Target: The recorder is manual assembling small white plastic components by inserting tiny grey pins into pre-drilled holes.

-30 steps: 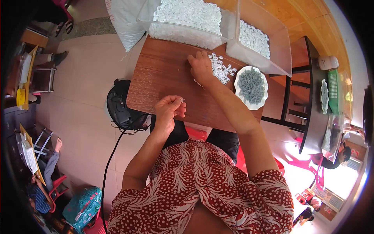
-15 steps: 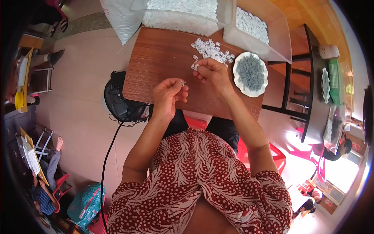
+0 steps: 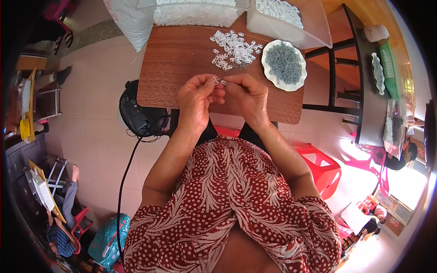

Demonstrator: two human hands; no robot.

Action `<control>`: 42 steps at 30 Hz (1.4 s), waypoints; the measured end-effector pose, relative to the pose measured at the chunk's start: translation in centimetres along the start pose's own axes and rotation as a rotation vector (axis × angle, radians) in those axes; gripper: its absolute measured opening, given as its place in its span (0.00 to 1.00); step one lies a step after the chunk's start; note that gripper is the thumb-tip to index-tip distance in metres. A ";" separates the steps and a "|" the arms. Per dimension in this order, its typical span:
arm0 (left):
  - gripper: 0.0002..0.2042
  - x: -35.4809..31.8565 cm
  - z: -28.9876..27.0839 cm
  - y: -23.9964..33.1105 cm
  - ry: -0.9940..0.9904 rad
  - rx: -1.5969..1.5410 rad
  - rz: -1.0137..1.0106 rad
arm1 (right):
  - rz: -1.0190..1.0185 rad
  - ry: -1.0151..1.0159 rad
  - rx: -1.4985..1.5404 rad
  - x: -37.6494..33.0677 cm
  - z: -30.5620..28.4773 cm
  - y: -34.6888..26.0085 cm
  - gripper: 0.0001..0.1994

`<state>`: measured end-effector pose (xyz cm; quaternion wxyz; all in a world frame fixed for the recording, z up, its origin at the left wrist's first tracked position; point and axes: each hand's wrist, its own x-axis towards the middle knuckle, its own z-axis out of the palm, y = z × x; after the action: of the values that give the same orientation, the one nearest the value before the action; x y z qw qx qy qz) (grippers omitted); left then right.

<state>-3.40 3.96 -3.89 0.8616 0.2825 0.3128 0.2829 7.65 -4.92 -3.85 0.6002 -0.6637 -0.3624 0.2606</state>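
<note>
My left hand and my right hand meet over the near edge of the brown table. In a pinch, the left fingers hold a small metal hook, too small to see clearly. Between the right thumb and forefinger sits a small white plastic piece, close against the hook; whether they touch I cannot tell. Beyond the hands lies a loose pile of white plastic pieces with holes, with some thin grey wire bits beside it. To its right, a scalloped white plate carries a heap of small grey metal pieces.
Two clear plastic bins of white pieces line the table's far side. A white sack stands at the far left. Below the table's left edge is a black bag with a cable. A red stool stands right; other people sit farther off.
My right hand has come left and nearer from the white pile, bringing a white piece to the left hand's fingertips. The view has shifted slightly.
</note>
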 end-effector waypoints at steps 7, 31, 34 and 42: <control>0.06 -1.0 0.0 -0.4 -0.029 0.003 0.012 | 0.179 -0.023 0.273 -0.7 -0.2 -1.2 0.05; 0.04 -2.6 0.7 -1.3 0.037 0.197 0.072 | 0.570 0.023 0.517 -1.1 -1.9 -1.4 0.08; 0.03 -2.7 0.8 -1.2 0.040 0.231 0.087 | 0.559 0.039 0.496 -1.2 -1.7 -1.7 0.08; 0.03 -2.8 0.7 -1.1 0.055 0.241 0.079 | 0.478 0.042 0.410 -1.3 -1.3 -1.7 0.07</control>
<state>-4.33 1.15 -3.09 0.8008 0.3881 0.3566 0.2846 7.57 -6.68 -2.12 0.6505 -0.6005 -0.1237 0.4482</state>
